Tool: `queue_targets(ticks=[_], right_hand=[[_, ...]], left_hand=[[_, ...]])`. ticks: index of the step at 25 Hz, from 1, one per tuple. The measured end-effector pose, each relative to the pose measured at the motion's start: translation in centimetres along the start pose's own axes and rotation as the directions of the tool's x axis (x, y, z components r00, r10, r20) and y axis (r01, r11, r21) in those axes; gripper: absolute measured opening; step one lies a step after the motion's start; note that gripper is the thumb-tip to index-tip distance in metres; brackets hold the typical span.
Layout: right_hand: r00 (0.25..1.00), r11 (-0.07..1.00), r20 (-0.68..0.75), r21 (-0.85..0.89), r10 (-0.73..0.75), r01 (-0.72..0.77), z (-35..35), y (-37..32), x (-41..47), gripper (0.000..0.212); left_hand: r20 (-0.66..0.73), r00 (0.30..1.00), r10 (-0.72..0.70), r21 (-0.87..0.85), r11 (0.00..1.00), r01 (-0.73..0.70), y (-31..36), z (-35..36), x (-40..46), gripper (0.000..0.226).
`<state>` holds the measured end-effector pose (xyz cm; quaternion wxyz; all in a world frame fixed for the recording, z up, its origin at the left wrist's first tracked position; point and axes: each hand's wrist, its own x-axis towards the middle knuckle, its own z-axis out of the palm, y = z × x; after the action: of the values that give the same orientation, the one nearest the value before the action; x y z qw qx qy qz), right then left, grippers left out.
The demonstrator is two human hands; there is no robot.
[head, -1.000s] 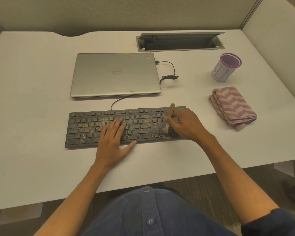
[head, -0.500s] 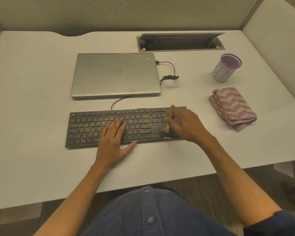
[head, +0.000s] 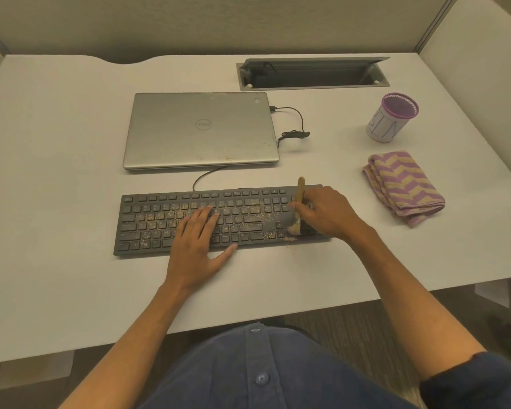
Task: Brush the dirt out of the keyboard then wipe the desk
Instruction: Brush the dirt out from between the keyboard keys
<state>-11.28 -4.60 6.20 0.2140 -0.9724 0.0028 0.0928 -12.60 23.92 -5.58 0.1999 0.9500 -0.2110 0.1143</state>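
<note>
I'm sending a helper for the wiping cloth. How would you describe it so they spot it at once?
Start from the white desk and go to its right side, beyond the keyboard. The cloth lies folded just in front of the purple-rimmed cup. It is the only soft thing there, with purple and tan zigzag stripes.

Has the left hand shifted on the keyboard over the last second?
No. The left hand lies flat on the keyboard, fingertips on the same keys as before.
</note>
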Motion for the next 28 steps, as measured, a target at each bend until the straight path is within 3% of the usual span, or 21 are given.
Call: queue_targets(ticks=[3,7,11,14,24,28], right_hand=[[0.997,0.991,-0.073,0.13,0.039,-0.029,0.0,0.0,0.0,0.03],[0.996,0.996,-0.039,0.043,0.083,-0.082,0.4,0.7,-0.2,0.033],[0.979,0.987,-0.16,0.111,0.13,-0.113,0.5,1.2,-0.6,0.034],[0.983,0.988,-0.106,0.051,0.148,-0.143,1.2,1.6,-1.4,0.034],[0.976,0.99,-0.214,0.139,0.04,-0.011,1.7,0.9,-2.6,0.032],[0.991,0.998,-0.131,0.065,0.0,0.008,1.5,-0.1,-2.3,0.032]], left_hand=[[0.005,1.0,-0.001,-0.001,1.0,0.001,-0.1,0.0,0.0,0.077],[-0.002,1.0,0.003,0.004,1.0,-0.003,-0.1,0.0,0.0,0.077],[0.001,1.0,0.004,0.005,1.0,-0.004,0.0,-0.1,0.0,0.077],[0.007,1.0,0.001,0.005,1.0,-0.001,-0.1,0.0,0.0,0.077],[-0.013,1.0,0.005,0.012,1.0,-0.005,0.0,0.0,0.0,0.077],[-0.001,1.0,0.003,0.01,1.0,-0.003,0.0,0.0,0.0,0.077]])
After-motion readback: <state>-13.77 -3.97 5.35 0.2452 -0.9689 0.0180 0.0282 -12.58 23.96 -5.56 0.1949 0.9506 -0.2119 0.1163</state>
